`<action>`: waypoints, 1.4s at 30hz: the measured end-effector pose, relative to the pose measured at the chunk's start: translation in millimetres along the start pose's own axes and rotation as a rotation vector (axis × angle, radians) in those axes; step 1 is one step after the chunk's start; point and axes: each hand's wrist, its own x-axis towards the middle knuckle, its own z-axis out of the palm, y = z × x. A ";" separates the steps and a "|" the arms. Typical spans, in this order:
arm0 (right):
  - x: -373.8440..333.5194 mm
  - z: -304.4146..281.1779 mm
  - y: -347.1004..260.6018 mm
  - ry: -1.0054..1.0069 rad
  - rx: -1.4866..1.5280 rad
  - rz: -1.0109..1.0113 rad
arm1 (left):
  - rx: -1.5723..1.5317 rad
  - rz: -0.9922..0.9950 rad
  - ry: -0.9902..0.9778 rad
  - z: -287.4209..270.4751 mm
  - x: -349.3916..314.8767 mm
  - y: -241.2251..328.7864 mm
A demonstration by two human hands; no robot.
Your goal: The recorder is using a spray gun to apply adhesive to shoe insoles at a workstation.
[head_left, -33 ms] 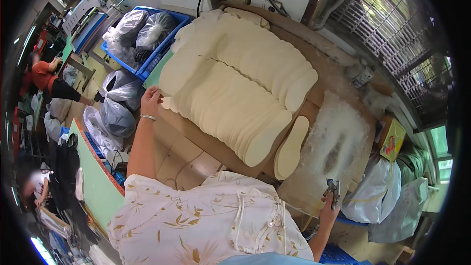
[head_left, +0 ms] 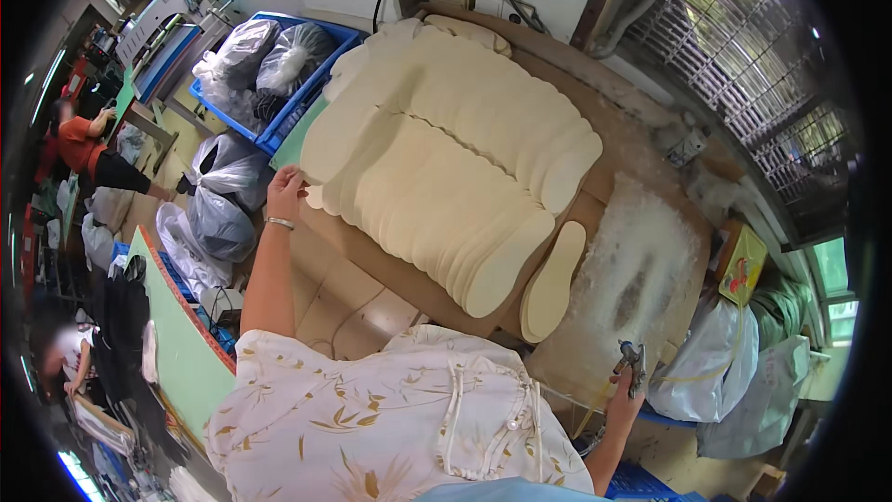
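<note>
Cream-coloured insoles (head_left: 437, 195) lie fanned out in two overlapping rows on a brown board. At the left end of the near row, my left hand (head_left: 286, 191) pinches the edge of an insole (head_left: 327, 144). My right hand (head_left: 624, 395) is closed around a metal spray gun (head_left: 632, 355), low on the right and apart from the insoles. One or more insoles (head_left: 554, 284) lie separately, just right of the near row. Between them and the spray gun, the board carries a whitish, fuzzy residue patch (head_left: 641, 232).
A blue crate (head_left: 279, 135) with plastic bags stands beyond my left hand, with more bags (head_left: 223, 195) beside it. White sacks (head_left: 706, 363) stand right of the brown board (head_left: 595, 195). A barred window (head_left: 743, 56) is at far right. Two people are off to the left.
</note>
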 end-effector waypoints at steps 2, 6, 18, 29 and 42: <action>-4.4 3.3 1.0 0.027 -0.015 -0.008 | -0.014 -0.065 -0.006 -12.3 11.4 -16.7; -13.7 3.8 0.6 0.057 -0.015 0.036 | -0.030 -0.184 -0.041 -32.4 20.2 -39.8; -39.9 12.0 -8.7 0.116 -0.015 -0.024 | 0.598 -0.239 0.142 -9.4 10.6 -58.5; -42.3 5.1 -26.1 0.133 0.059 0.095 | 0.530 0.183 -0.217 169.2 -121.3 -48.2; -22.6 -79.7 24.3 -0.136 0.091 0.068 | 1.192 0.085 -0.505 399.9 -347.9 -101.4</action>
